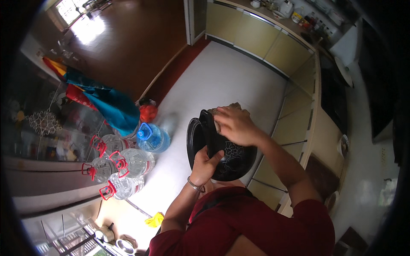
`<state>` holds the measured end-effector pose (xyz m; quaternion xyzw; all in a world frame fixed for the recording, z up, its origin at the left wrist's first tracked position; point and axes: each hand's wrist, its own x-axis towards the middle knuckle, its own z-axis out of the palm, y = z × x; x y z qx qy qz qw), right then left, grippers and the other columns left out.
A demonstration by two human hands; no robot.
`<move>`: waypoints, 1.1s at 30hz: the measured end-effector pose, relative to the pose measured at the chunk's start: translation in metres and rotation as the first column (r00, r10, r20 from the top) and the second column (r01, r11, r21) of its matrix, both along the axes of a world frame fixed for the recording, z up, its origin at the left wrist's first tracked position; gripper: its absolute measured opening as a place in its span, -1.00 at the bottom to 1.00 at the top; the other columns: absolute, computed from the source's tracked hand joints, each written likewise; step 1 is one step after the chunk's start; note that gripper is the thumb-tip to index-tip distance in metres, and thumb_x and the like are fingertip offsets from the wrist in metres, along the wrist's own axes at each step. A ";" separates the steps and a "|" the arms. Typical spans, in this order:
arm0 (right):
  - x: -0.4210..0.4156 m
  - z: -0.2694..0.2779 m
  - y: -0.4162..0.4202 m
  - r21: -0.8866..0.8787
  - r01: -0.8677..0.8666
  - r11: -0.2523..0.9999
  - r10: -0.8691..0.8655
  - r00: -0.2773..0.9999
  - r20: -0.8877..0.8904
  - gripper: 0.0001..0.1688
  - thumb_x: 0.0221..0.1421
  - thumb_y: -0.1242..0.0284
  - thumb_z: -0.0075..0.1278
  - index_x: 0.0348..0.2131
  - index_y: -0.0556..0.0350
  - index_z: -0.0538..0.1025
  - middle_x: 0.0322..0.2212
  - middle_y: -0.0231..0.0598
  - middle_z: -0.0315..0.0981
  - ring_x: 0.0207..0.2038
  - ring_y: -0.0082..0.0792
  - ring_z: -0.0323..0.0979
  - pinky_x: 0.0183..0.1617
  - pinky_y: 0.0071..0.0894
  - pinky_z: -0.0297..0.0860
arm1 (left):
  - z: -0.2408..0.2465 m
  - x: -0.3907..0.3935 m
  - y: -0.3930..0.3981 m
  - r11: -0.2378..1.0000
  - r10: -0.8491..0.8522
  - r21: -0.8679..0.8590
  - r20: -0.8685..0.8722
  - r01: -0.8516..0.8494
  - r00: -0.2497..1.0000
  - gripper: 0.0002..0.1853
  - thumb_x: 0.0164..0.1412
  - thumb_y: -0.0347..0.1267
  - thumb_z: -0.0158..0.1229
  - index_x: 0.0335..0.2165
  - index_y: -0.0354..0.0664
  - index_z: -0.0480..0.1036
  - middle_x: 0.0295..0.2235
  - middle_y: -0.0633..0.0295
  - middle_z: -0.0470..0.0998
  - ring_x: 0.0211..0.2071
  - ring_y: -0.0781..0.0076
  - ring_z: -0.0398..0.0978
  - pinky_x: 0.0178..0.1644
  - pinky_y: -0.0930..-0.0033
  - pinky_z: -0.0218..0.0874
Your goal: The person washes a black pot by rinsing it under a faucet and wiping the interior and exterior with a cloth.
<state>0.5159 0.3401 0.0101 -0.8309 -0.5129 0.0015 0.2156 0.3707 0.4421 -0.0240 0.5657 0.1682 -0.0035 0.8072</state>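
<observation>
A black round pot [235, 163] with a line-drawn flower on its side is held tilted in front of my body. My left hand [206, 163] grips it near the rim, thumb on the outside. A bracelet is on that wrist. My right hand [235, 124] lies against the upper part of the pot's outer side, fingers spread a little, over a crumpled brownish cloth [236, 106] that shows partly behind the hand. How firmly it holds the cloth is hidden.
Several large clear water bottles [133, 161] with red handles and a blue-tinted one [153, 140] stand at the left. Above them hangs a teal cloth [112, 108]. Cabinets [256, 33] and a counter with a dark cooktop [333, 92] run along the back and right. A yellow cloth [155, 220] lies lower left.
</observation>
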 end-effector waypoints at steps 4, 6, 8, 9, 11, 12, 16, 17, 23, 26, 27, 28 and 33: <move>-0.057 0.027 -0.031 0.097 0.065 0.993 -0.069 0.997 0.043 -0.58 -0.17 0.40 -0.07 -0.22 0.16 0.33 -0.12 -0.03 0.16 -0.03 -0.08 0.11 0.02 -0.04 0.01 | -0.017 0.007 -0.004 0.985 -0.033 0.171 0.121 0.012 0.992 -0.80 -0.04 -0.43 0.10 -0.41 -0.36 0.35 -0.57 0.28 0.44 -0.54 0.62 0.31 -0.46 0.52 0.17; -0.080 0.020 -0.041 0.172 0.092 0.981 -0.084 0.995 -0.051 -0.64 -0.17 0.43 -0.06 -0.27 0.13 0.34 -0.14 -0.02 0.17 -0.02 -0.07 0.10 0.02 -0.03 0.00 | -0.008 0.012 -0.007 0.980 -0.055 0.196 0.123 0.030 0.991 -0.80 -0.05 -0.44 0.09 -0.43 -0.37 0.35 -0.57 0.16 0.45 -0.55 0.55 0.35 -0.45 0.49 0.18; -0.066 0.009 -0.045 0.285 0.135 0.949 -0.116 0.990 -0.085 -0.78 -0.17 0.53 -0.08 -0.38 0.10 0.32 -0.17 -0.06 0.21 -0.09 -0.10 0.16 -0.02 -0.09 0.04 | -0.002 0.015 -0.012 0.941 -0.135 0.329 0.148 0.080 0.980 -0.81 -0.04 -0.44 0.08 -0.43 -0.38 0.34 -0.57 0.12 0.45 -0.56 0.51 0.37 -0.44 0.48 0.19; -0.054 0.009 -0.046 0.288 0.158 0.945 -0.124 0.984 -0.131 -0.81 -0.17 0.57 -0.10 -0.41 0.11 0.31 -0.18 -0.07 0.22 -0.12 -0.12 0.18 -0.04 -0.12 0.06 | -0.007 0.016 -0.009 0.921 -0.178 0.365 0.089 0.135 0.980 -0.81 -0.05 -0.45 0.08 -0.43 -0.38 0.34 -0.57 0.07 0.44 -0.55 0.45 0.38 -0.43 0.48 0.19; -0.022 -0.001 -0.045 0.348 0.229 0.909 -0.107 0.936 -0.336 -0.85 -0.14 0.63 -0.14 -0.46 0.13 0.25 -0.23 -0.10 0.24 -0.26 -0.25 0.26 -0.16 -0.34 0.18 | 0.007 0.019 -0.008 0.941 -0.238 0.268 0.087 0.207 0.967 -0.78 -0.04 -0.46 0.08 -0.39 -0.39 0.33 -0.55 0.13 0.45 -0.52 0.52 0.36 -0.41 0.50 0.19; -0.005 0.004 -0.049 0.188 0.303 0.934 -0.118 0.761 -0.638 -0.82 -0.09 0.61 -0.15 -0.38 0.16 0.26 -0.22 -0.13 0.26 -0.29 -0.35 0.29 -0.21 -0.44 0.22 | 0.008 0.019 -0.007 0.950 -0.258 0.200 0.074 0.239 0.963 -0.78 -0.03 -0.47 0.07 -0.36 -0.39 0.32 -0.53 0.17 0.45 -0.50 0.56 0.35 -0.40 0.51 0.19; 0.066 -0.032 -0.056 0.246 0.198 0.949 0.166 0.349 -0.922 -0.70 -0.01 0.56 -0.21 -0.19 0.17 0.25 -0.26 -0.23 0.31 -0.28 -0.46 0.29 -0.15 -0.49 0.21 | 0.058 0.022 0.005 0.914 -0.395 0.106 0.006 0.392 0.919 -0.76 0.01 -0.52 0.03 -0.28 -0.39 0.30 -0.47 0.35 0.39 -0.44 0.67 0.27 -0.36 0.60 0.13; 0.075 -0.037 -0.055 0.264 0.168 0.950 0.225 0.224 -0.948 -0.67 0.01 0.55 -0.22 -0.15 0.16 0.25 -0.26 -0.24 0.31 -0.27 -0.47 0.29 -0.13 -0.50 0.21 | 0.069 0.020 0.011 0.909 -0.408 0.071 -0.059 0.412 0.911 -0.74 -0.01 -0.52 0.03 -0.27 -0.38 0.31 -0.44 0.32 0.41 -0.43 0.64 0.30 -0.34 0.58 0.15; 0.003 -0.086 -0.046 0.473 0.649 0.596 0.721 -0.174 -0.670 -0.59 0.02 0.42 -0.20 -0.08 0.12 0.23 -0.19 -0.23 0.27 -0.20 -0.37 0.28 -0.06 -0.40 0.20 | 0.095 0.025 0.021 0.951 -0.162 -0.278 -0.076 0.135 0.984 -0.58 -0.11 -0.49 0.08 -0.19 -0.42 0.28 -0.34 0.09 0.45 -0.37 0.35 0.45 -0.26 0.39 0.29; -0.033 -0.121 -0.037 0.370 0.852 0.371 0.868 -0.176 -0.463 -0.56 0.02 0.37 -0.20 -0.07 0.11 0.23 -0.17 -0.23 0.26 -0.18 -0.32 0.27 -0.05 -0.37 0.20 | 0.106 0.041 0.011 0.966 -0.043 -0.255 -0.023 0.036 0.999 -0.65 -0.03 -0.43 0.06 -0.22 -0.40 0.31 -0.35 0.14 0.45 -0.38 0.43 0.43 -0.29 0.51 0.25; -0.040 -0.130 -0.034 0.318 0.898 0.304 0.896 -0.156 -0.416 -0.55 0.02 0.35 -0.20 -0.07 0.11 0.23 -0.16 -0.23 0.26 -0.17 -0.31 0.27 -0.05 -0.36 0.20 | 0.098 0.048 0.010 0.953 -0.031 -0.300 0.004 0.030 1.000 -0.65 -0.01 -0.42 0.03 -0.21 -0.41 0.30 -0.35 0.14 0.45 -0.37 0.42 0.43 -0.28 0.49 0.25; -0.046 -0.139 -0.029 0.265 0.932 0.247 0.913 -0.132 -0.387 -0.54 0.02 0.34 -0.20 -0.07 0.11 0.23 -0.16 -0.23 0.26 -0.17 -0.30 0.27 -0.05 -0.35 0.20 | 0.096 0.055 0.008 0.951 -0.008 -0.308 0.022 0.015 1.000 -0.67 0.01 -0.43 0.01 -0.22 -0.41 0.29 -0.36 0.14 0.45 -0.38 0.42 0.43 -0.28 0.47 0.26; -0.057 -0.159 -0.029 0.112 0.994 0.018 0.928 0.025 -0.373 -0.49 0.02 0.26 -0.20 -0.05 0.09 0.22 -0.13 -0.23 0.24 -0.14 -0.22 0.27 -0.03 -0.30 0.20 | 0.054 0.086 -0.009 0.908 0.213 -0.386 0.089 -0.164 0.973 -0.75 0.04 -0.44 -0.01 -0.27 -0.37 0.33 -0.37 0.16 0.45 -0.39 0.42 0.44 -0.28 0.44 0.28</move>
